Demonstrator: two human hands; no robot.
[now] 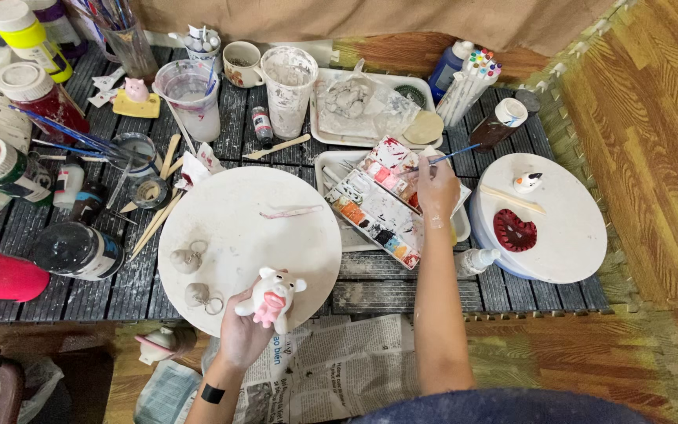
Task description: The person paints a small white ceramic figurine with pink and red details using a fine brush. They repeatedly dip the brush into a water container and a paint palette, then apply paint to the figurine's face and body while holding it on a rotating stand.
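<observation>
My left hand grips a small white clay pig figurine with pink and red painted parts, held over the near edge of a round white board. My right hand pinches a thin blue-handled paintbrush, its tip down at a paint palette with several colour wells. The palette rests on a white tray.
Paint bottles, jars and cups crowd the dark slatted table's left and back. Two small grey clay pieces lie on the board. A second round board at right carries a red clay piece and a small white figure. Newspaper lies below.
</observation>
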